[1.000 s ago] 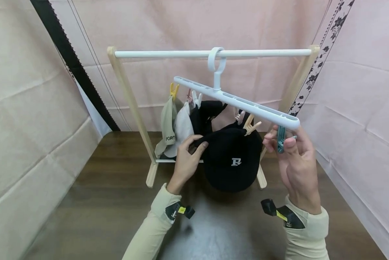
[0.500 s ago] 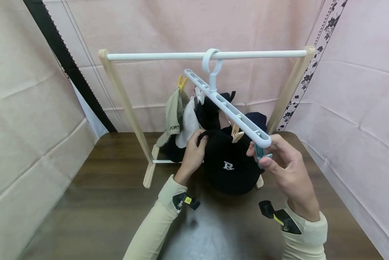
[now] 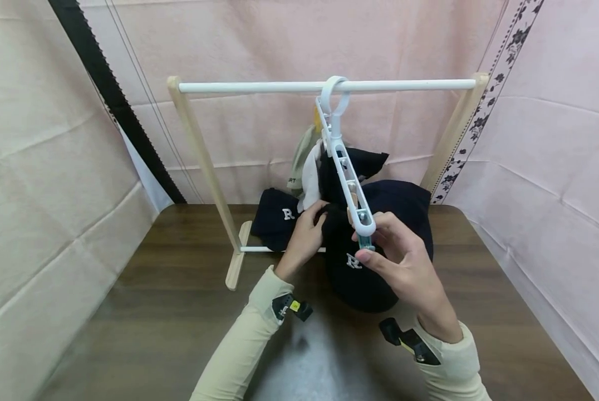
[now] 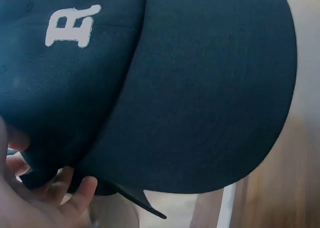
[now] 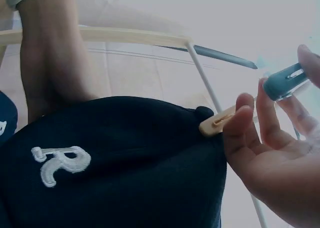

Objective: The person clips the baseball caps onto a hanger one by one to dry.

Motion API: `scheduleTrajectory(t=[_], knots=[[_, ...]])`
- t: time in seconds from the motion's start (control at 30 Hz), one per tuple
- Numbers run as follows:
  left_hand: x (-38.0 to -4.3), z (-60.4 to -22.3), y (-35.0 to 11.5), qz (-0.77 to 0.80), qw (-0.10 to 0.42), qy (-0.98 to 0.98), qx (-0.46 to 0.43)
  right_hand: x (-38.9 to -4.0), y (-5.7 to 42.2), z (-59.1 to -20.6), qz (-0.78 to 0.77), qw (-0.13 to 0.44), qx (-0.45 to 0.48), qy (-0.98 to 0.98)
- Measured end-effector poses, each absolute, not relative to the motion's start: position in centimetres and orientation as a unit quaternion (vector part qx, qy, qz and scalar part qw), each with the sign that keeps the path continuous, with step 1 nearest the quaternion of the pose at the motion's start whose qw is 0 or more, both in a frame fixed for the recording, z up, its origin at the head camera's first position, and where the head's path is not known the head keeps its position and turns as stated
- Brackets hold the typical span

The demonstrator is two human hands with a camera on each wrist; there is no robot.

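Observation:
My left hand (image 3: 307, 236) grips the edge of a black cap (image 3: 364, 289) with a white R on its front. In the left wrist view the brim (image 4: 210, 88) of this cap fills the middle, with the fingertips at its lower left. A white bar hanger (image 3: 347, 172) hangs end-on towards me. At its near end, my right hand (image 3: 404, 267) pinches a teal clothespin (image 3: 366, 241) between thumb and fingers. The right wrist view shows a beige clothespin (image 5: 212, 124) clamped on the cap's edge beside my fingers.
A white rod (image 3: 254, 87) on wooden legs (image 3: 199, 156) carries the hanger. Behind hang a green cap (image 3: 302, 159), a white cap (image 3: 311, 175), a navy cap (image 3: 399, 206) and another dark R cap (image 3: 274, 217). Below is a brown wooden table (image 3: 154, 312); cloth walls surround it.
The hanger has swung round on its hook, its near end moving left towards the middle with my right hand. The hanging caps have shifted, uncovering another R cap at left. My left hand keeps its grip.

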State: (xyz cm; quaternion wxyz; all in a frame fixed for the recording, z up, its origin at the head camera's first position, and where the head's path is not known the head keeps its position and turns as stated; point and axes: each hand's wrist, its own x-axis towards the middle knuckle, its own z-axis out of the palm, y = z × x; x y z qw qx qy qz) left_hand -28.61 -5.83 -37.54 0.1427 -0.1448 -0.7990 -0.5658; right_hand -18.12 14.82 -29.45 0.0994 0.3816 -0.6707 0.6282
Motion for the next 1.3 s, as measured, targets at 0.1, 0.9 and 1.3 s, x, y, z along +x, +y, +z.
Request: scheduleTrajectory(t=[0.1,0.9,1.3], knots=[[-28.6,-37.9,-6.2,-0.553,0.169,-0.806,-0.127,-18.4,14.3,-29.9,0.626,0.121,0.379,-0.67],[-34.6,-45.4,-15.9,-0.45,0.216,-0.865,-0.052,-19.2,12.6,-31.3,0.643,0.185,0.372,-0.644],[-36.6,-45.7,-16.4,-0.233,0.089,-0.968,-0.038,-19.3,12.0,-32.0,0.609,0.191,0.387,-0.665]])
